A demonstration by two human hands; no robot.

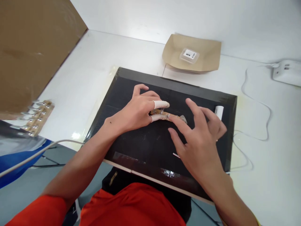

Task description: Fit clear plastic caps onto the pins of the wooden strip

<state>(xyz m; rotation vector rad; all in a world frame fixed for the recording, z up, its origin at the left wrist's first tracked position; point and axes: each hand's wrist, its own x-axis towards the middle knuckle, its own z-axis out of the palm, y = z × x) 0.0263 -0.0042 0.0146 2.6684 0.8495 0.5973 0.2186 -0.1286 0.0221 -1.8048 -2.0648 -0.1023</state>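
My left hand wears white covers on its thumb and index finger. Those two fingers pinch a narrow brown strip with small clear and metal-looking parts along it. The strip lies low over a black mat; I cannot tell whether it rests on it. From the other side comes my right hand, its fingers spread and its index fingertip at the strip's middle. A thin metal rod on the mat is partly hidden under the right hand.
Behind the mat, a brown paper tray holds a clear plastic box with a label. A white cylinder is beyond my right hand. At right, a white power adapter trails cables. Another brown strip with clips lies left, below a brown board.
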